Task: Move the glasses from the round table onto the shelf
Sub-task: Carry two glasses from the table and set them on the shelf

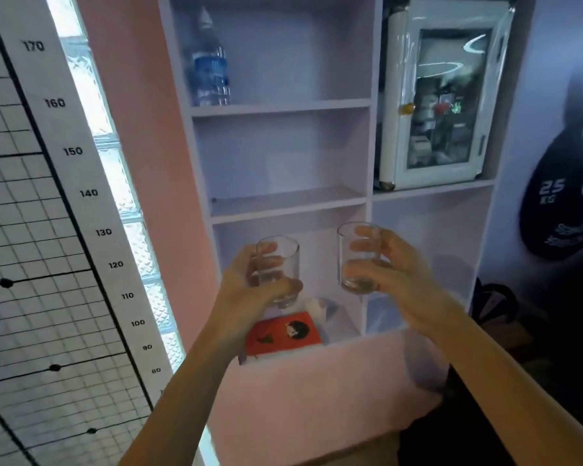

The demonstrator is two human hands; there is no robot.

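Observation:
I hold two clear drinking glasses up in front of a pale lilac shelf unit. My left hand grips the left glass around its lower half. My right hand grips the right glass from the right side, fingers wrapped across it. Both glasses are upright and look empty. They hang in front of the lowest open compartment, just below an empty shelf board. The round table is out of view.
A water bottle stands on the top shelf at left. A small white glass-door cabinet fills the upper right compartment. A red book lies in the bottom compartment. A height chart covers the left wall.

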